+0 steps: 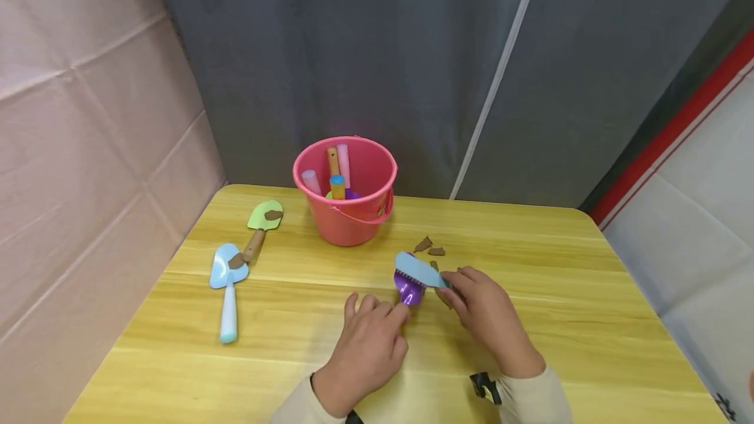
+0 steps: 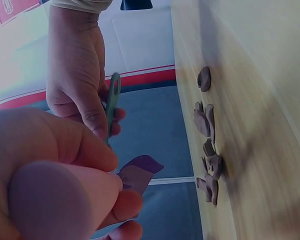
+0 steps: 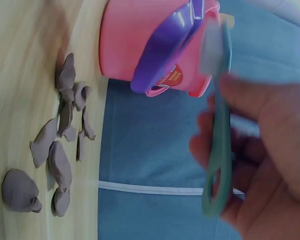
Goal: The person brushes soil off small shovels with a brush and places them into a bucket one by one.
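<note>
My left hand grips the pale handle of a small purple shovel, its blade raised above the table. My right hand holds a blue-green brush by its handle, which has a slot near the end. In the head view the brush head overlaps the purple blade, bristles facing it; whether they touch I cannot tell. Several brown clay-like pieces lie on the table below and beyond both hands, partly hidden by them in the head view.
A pink bucket holding several handled tools stands at the back. On the left lie a green shovel with a wooden handle and a light blue shovel, brown pieces on both. A grey curtain hangs behind the wooden table.
</note>
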A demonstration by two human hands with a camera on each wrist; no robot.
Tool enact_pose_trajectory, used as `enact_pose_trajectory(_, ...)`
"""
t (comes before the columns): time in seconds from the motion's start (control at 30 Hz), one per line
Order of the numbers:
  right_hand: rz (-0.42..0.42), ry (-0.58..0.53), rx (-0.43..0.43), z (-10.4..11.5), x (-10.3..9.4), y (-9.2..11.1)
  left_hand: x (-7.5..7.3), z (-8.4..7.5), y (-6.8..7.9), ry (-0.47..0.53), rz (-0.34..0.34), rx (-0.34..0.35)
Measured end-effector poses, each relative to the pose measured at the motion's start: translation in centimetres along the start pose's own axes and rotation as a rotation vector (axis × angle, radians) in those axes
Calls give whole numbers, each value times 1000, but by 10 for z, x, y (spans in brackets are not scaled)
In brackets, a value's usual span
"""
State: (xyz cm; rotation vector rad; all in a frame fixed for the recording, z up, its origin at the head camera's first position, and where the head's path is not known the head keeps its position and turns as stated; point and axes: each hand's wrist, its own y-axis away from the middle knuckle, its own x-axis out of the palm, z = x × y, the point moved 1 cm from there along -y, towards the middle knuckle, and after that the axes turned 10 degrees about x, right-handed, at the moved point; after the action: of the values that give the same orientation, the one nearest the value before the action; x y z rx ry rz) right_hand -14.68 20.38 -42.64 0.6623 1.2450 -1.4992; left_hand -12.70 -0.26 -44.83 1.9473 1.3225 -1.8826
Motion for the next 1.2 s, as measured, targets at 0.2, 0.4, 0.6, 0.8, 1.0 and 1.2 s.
enact_pose_trajectory(0.2,-23,12,-11,2,0,1,-3,0,-1,8,-17,21)
enact_pose_trajectory(0.4,-87,1,54,1,-4,0,-7,1,-2,30,-14,29)
enact_pose_trajectory(0.6,-3,-28,-4,5,-3,-1,-9,2,-1,26,-15,23)
enact_pose_trajectory(0.8,-89,32,175,-8,-1,2,-12,7,-3,51,-17,28)
enact_pose_trajectory(1.0,-110,8,168,-13,-5,4,-57,25,-28,124,-27,15)
enact_pose_trajectory(1.2,-117,0,162,-15,-8,5,-124,62,-80,108,81,-24)
